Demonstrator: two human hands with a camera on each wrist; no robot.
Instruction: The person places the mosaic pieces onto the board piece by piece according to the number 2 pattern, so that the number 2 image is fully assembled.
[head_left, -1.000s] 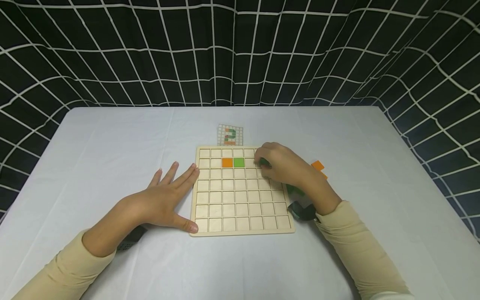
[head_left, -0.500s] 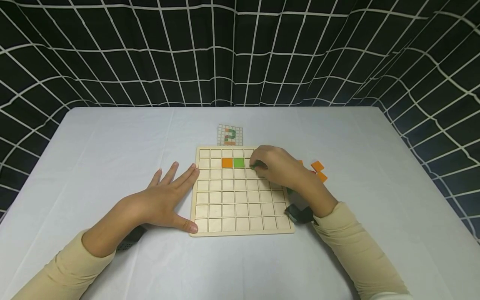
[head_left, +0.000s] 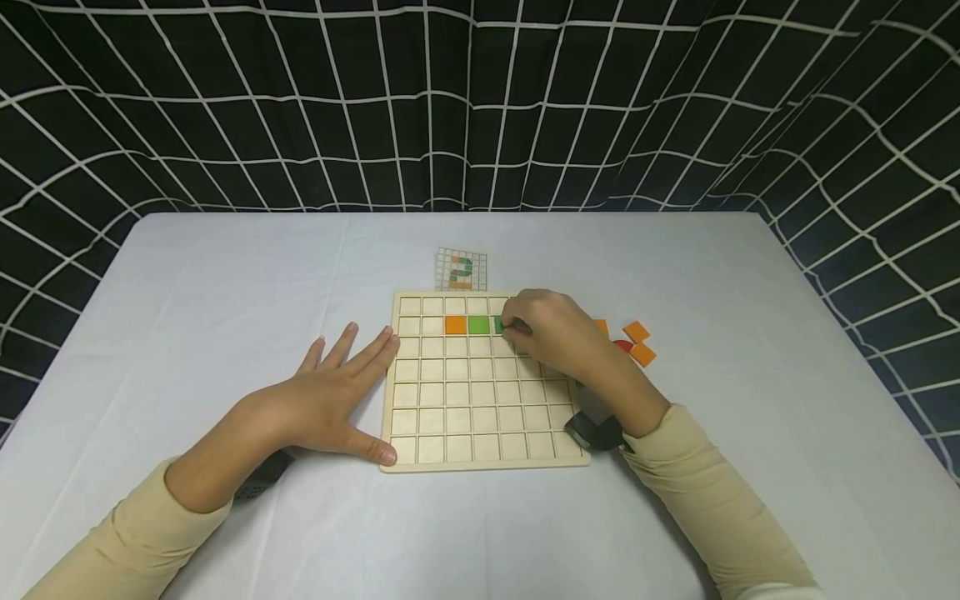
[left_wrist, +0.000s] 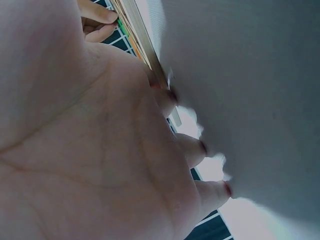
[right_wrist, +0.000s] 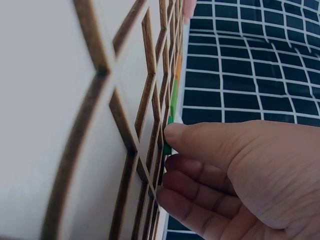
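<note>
A black curtain with a white grid (head_left: 360, 100) walls in the room from about 10 o'clock round to 2, cut off at the top. Before it spreads a table under a white cloth (head_left: 225, 275), faintly creased, its near edge out of view. On it lies a square pale wooden board (head_left: 457, 425), ruled into cells, its 1 o'clock corner hidden by the right hand (head_left: 553, 335). The left hand (head_left: 321, 408) lies flat, fingers spread, against the board's 9 o'clock side; the hands are well apart. A black device (head_left: 596, 431) sits under the right wrist, partly covered. At 12 o'clock lies a small gridded card (head_left: 461, 269), its figure too small to read clearly. Loose orange square tiles (head_left: 636, 332) lie near 3 o'clock beside a half-hidden red piece (head_left: 622, 345). In the board's second row are an orange square tile (head_left: 455, 325), a light green square tile (head_left: 478, 325) and, pinched by the right fingertips, a dark green tile (head_left: 498, 325). Half a second ago it was tilted between the fingers; now it lines up beside the light green one, though I can't tell whether it is fully seated.
</note>
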